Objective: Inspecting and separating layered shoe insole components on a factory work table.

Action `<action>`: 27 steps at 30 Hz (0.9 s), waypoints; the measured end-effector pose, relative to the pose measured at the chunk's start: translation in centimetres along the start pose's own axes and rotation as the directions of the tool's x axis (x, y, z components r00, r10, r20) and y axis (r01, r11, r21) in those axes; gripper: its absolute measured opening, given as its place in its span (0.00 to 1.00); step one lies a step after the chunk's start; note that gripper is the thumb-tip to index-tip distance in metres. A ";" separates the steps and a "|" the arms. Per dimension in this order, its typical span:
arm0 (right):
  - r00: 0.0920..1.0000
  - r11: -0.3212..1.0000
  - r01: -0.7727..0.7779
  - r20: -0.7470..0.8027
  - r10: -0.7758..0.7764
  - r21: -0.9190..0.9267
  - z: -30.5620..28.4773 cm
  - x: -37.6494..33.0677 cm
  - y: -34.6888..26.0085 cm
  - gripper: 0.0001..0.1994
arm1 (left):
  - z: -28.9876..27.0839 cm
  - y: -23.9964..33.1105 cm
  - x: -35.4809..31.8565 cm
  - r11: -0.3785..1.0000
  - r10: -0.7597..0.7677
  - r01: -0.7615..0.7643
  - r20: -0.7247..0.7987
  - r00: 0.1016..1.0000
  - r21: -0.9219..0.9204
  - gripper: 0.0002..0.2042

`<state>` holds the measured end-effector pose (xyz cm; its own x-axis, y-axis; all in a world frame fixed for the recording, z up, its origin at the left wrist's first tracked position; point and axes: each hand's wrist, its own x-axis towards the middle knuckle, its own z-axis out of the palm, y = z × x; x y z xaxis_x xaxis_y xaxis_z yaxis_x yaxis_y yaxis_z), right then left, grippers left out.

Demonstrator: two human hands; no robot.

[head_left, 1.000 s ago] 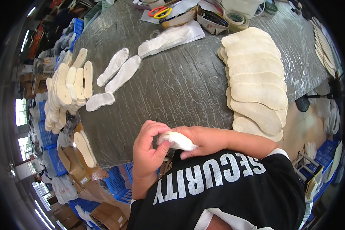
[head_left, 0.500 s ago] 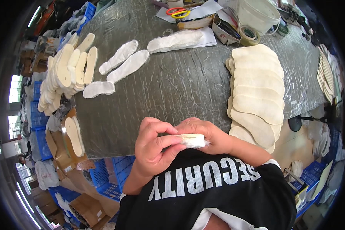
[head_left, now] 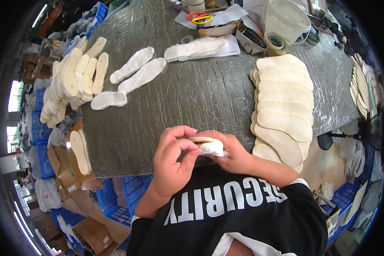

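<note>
Just above my chest, at the near edge of the table, both hands hold a small-looking insole (head_left: 211, 148) end-on, with a cream layer above and fluffy white pile below. My left hand (head_left: 170, 160) pinches its left end between thumb and fingers. Around its right end and back my right hand (head_left: 234, 155) is closed, partly hiding it. A gap shows between the two layers. Beyond the hands lie several fluffy white insoles (head_left: 143, 76). To the right is an overlapping row of cream insoles (head_left: 283, 106), and a loose heap of cream insoles (head_left: 71, 81) sits at the far left.
Scissors (head_left: 199, 18) with red and yellow handles, tape rolls (head_left: 276, 45) and a translucent bucket (head_left: 288, 19) stand at the table's back. Below the near left edge are blue crates (head_left: 115, 196) and a cardboard box (head_left: 94, 234). More insoles (head_left: 359, 87) line the far right edge.
The insole has tilted in my hands, and the gap between its cream and white layers looks wider. My left fingers have shifted slightly upward and left along its end.
</note>
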<state>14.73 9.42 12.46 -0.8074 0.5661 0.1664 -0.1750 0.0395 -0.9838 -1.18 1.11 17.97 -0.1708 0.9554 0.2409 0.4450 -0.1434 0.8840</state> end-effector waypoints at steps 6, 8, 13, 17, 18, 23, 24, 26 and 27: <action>0.998 0.998 -0.051 -0.029 0.050 -0.025 0.0 -0.2 -0.4 0.21 | -0.3 0.0 0.6 0.890 0.278 -0.263 0.015 0.961 0.373 0.09; 0.996 0.999 -0.046 -0.074 0.046 0.005 0.2 0.1 0.0 0.20 | 0.2 0.1 0.7 0.712 0.453 -0.406 0.066 0.889 0.574 0.10; 0.973 0.991 -0.085 -0.204 0.104 0.100 0.8 0.1 0.7 0.17 | 1.4 -0.2 0.8 0.674 0.446 -0.432 0.135 0.885 0.599 0.09; 0.987 0.993 -0.078 -0.136 0.090 0.092 0.5 0.2 1.0 0.18 | 0.8 -0.4 1.0 0.955 0.163 -0.149 -0.034 0.986 0.257 0.04; 0.991 0.994 -0.076 -0.108 0.084 0.074 0.6 0.3 0.8 0.19 | 0.7 -0.4 0.9 0.955 0.165 -0.151 -0.034 0.986 0.257 0.04; 0.995 0.996 -0.092 -0.041 0.092 -0.002 0.5 0.1 1.1 0.23 | -0.2 -0.1 1.1 0.979 -0.193 0.189 -0.059 0.979 -0.073 0.02; 0.998 0.997 -0.052 -0.044 0.050 -0.052 0.5 0.1 1.4 0.23 | -0.4 0.1 1.2 0.976 -0.209 0.206 -0.036 0.977 -0.071 0.02; 0.999 0.995 -0.013 -0.045 0.008 -0.103 0.4 0.0 1.7 0.24 | -0.6 0.5 1.3 0.981 -0.195 0.195 -0.036 0.980 -0.013 0.02; 1.000 0.992 0.000 -0.024 -0.003 -0.122 0.4 -0.1 1.7 0.25 | -0.7 0.6 1.3 0.982 -0.182 0.183 -0.035 0.983 0.045 0.02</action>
<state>14.31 9.13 10.79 -0.7931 0.5857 0.1673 -0.1044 0.1399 -0.9846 -1.75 2.04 19.13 -0.2793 0.9559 0.0903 0.4453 0.0456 0.8942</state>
